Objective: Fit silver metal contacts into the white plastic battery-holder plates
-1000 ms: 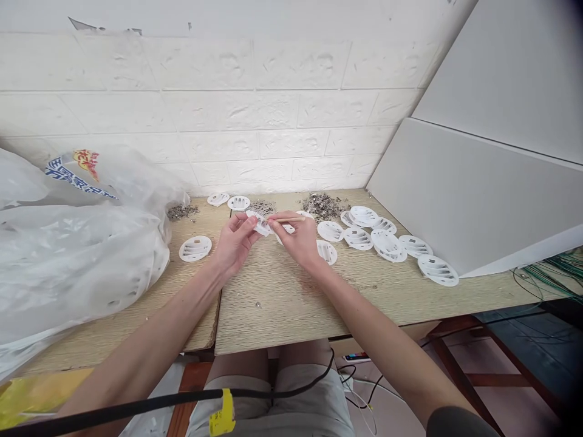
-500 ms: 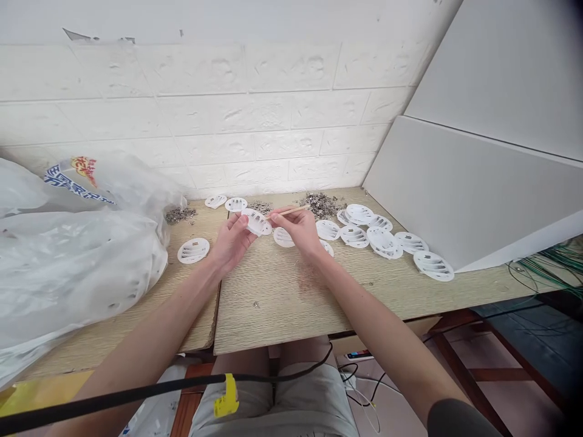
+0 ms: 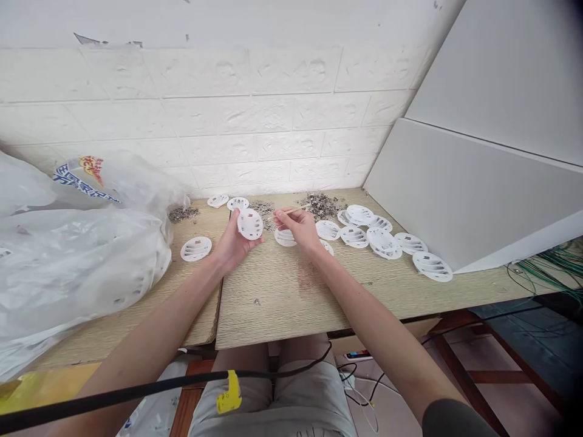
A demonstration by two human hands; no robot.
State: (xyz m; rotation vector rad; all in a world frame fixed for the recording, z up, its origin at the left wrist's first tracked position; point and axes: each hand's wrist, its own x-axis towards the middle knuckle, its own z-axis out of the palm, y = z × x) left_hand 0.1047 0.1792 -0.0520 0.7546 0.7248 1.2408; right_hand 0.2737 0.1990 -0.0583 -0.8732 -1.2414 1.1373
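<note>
My left hand grips a round white slotted plastic disc by its left edge, its face tilted up toward me. Small metal-looking pieces sit in some of its slots. In my right hand a thin wooden stick is pinched between thumb and fingers, its tip a little to the right of the disc and apart from it. Just behind the hands lies a spread of small metal pieces. Another white disc lies partly hidden beneath my right hand.
A larger heap of metal pieces lies by the wall. Several white discs spread to the right, one disc to the left. A bulging plastic bag fills the left side. A black cable crosses in front.
My left hand has turned the disc to face me more and moved it slightly left. The stick's tip has come away from the disc and now points toward the scattered metal pieces.
</note>
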